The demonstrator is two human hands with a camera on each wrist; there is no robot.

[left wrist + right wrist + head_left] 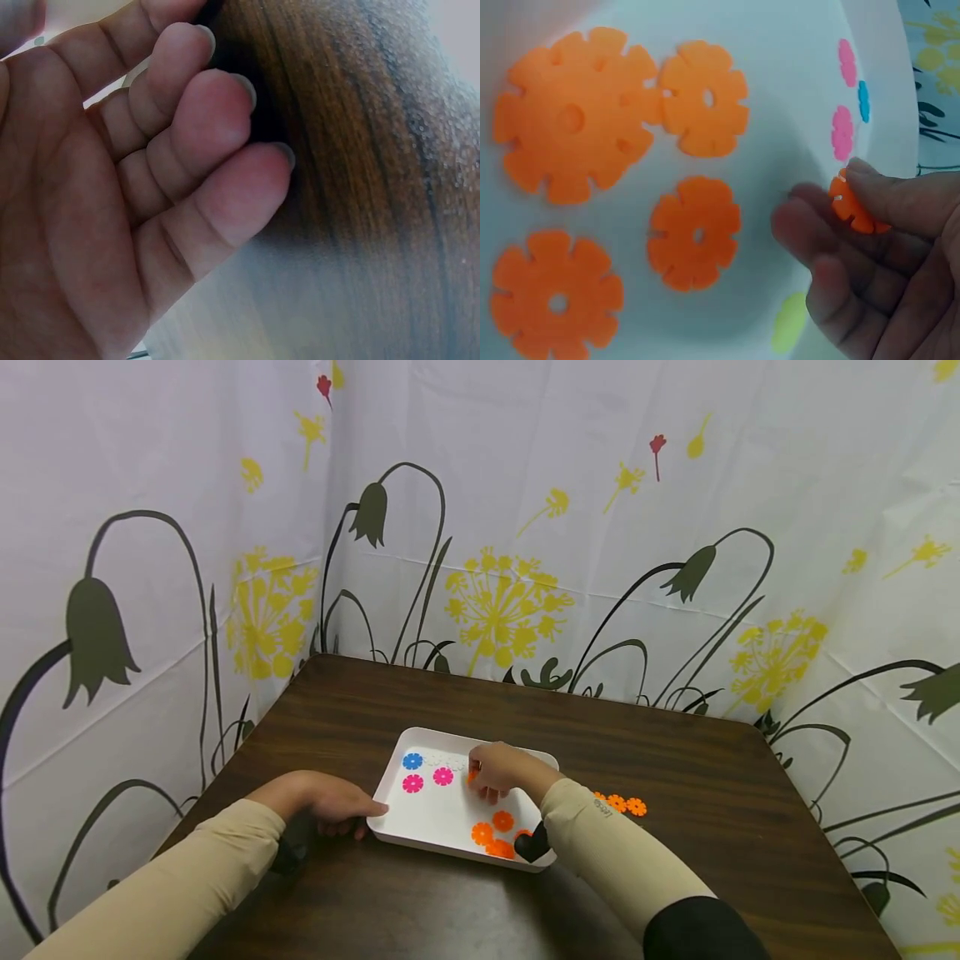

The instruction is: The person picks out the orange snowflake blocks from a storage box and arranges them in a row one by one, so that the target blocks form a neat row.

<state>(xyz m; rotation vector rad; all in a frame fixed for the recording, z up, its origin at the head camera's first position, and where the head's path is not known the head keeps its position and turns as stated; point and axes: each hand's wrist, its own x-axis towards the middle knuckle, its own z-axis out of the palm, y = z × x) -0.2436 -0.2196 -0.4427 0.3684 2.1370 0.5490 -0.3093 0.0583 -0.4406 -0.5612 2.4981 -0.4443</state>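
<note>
A white tray [442, 827] lies on the dark wooden table. My left hand [337, 802] holds the tray's near left corner, a finger or thumb over the rim; in the left wrist view its other fingers [217, 120] curl close to the wood. Over the tray, my right hand [498, 768] pinches an orange notched flower disc [847, 201] between thumb and fingers. Beyond it are pink discs [412, 783], a blue disc [412, 762] and faint white discs. Several orange discs [502, 820] lie at the tray's near right, some overlapping. The right wrist view also catches a yellow-green disc [789, 322].
More orange discs [636, 807] lie on the table [712, 793] right of the tray, partly behind my right sleeve [615, 835]. A white curtain [600, 527] with printed flowers stands along the table's back and sides.
</note>
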